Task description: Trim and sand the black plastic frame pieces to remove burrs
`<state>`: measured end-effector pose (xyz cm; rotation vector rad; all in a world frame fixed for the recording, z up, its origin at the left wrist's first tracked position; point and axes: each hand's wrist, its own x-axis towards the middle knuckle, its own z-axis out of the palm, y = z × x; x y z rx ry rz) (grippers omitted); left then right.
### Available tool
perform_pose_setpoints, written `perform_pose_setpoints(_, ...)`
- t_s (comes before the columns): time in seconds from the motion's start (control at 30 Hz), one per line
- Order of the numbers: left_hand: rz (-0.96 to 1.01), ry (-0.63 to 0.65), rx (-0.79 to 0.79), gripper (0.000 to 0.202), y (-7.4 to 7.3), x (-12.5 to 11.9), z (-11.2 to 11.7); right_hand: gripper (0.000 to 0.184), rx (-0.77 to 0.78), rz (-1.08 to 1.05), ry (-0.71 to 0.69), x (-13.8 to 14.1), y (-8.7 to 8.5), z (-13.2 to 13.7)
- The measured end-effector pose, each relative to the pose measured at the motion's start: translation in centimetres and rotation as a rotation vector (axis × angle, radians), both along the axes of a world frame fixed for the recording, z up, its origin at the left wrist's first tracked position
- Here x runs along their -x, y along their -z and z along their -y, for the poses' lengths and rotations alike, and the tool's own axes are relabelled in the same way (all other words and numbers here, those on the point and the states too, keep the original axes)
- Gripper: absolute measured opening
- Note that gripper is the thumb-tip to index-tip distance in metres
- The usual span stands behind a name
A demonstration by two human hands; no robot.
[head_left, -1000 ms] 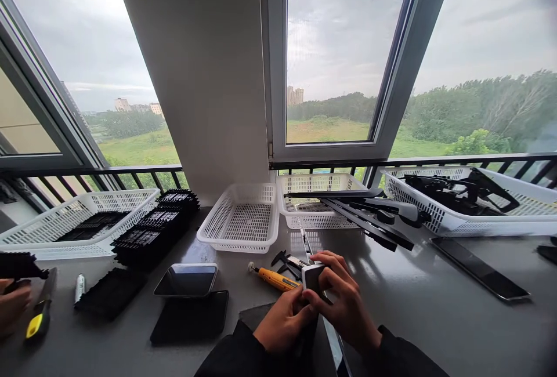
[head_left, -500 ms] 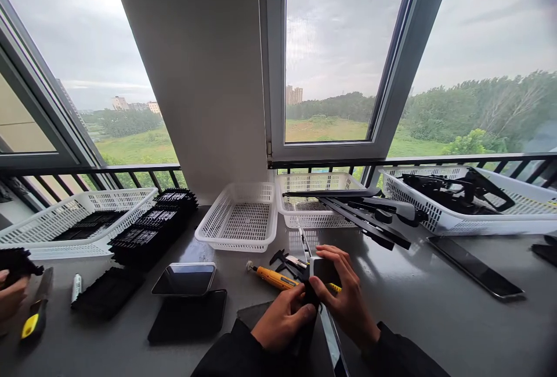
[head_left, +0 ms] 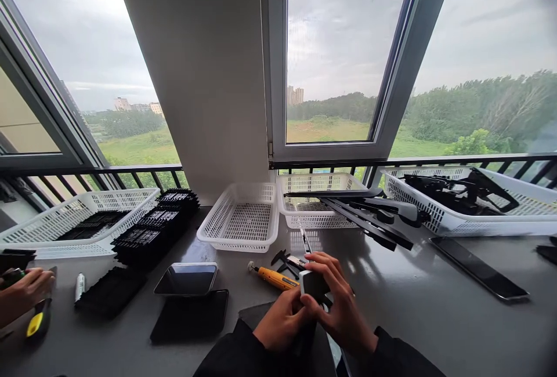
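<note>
At the front of the table my right hand (head_left: 342,301) closes round a small dark block with a pale grey edge (head_left: 314,284), thumb on its near side, fingers over its top. Directly left of it, my left hand (head_left: 281,320) grips a dark strip (head_left: 304,339), mostly hidden by the fingers. Whether block and strip are one piece, I cannot tell. A long shiny strip (head_left: 336,351) lies under my right wrist. Just beyond my hands are a yellow-orange pen-shaped tool (head_left: 275,278) and a black caliper (head_left: 285,262).
White plastic baskets (head_left: 205,232) line the window side; dark long parts (head_left: 369,220) stick out over one rim. Left are stacked black slotted panels (head_left: 150,232), two phone-like slabs (head_left: 187,279) and a yellow-black knife handle (head_left: 39,320). Another person's hand (head_left: 30,290) is at the far left.
The pale-edged block has shifted slightly left and down with my right hand, closer to my left hand. At the far left, the other person's hand has moved right, over the knife.
</note>
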<state>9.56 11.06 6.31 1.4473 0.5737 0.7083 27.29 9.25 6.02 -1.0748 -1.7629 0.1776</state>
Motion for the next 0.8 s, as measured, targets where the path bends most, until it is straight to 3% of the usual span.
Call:
perform_pose_setpoints(0.17, 0.013, 0.031, 0.022, 0.061, 0.40, 0.09, -0.06, 0.026, -0.037, -0.116, 0.189, -0.52, 0.28, -0.43)
perform_pose_setpoints(0.33, 0.012, 0.004, 0.001, 0.058, 0.84, 0.06, -0.17, 0.033, 0.024, -0.016, 0.010, -0.03, 0.18, 0.04)
perform_pose_setpoints(0.5, 0.019, 0.026, 0.007, 0.058, 0.73, 0.17, -0.16, 0.025, -0.011, -0.121, 0.180, -0.13, 0.26, -0.12)
perform_pose_setpoints(0.67, -0.015, 0.004, 0.003, 0.059, 0.14, 0.05, 0.01, 0.032, 0.020, -0.022, 0.038, 0.18, 0.28, 0.16)
perform_pose_setpoints(0.8, 0.024, 0.033, 0.028, 0.061, 0.04, 0.11, -0.03, 0.024, -0.012, -0.124, 0.161, 0.06, 0.32, -0.17)
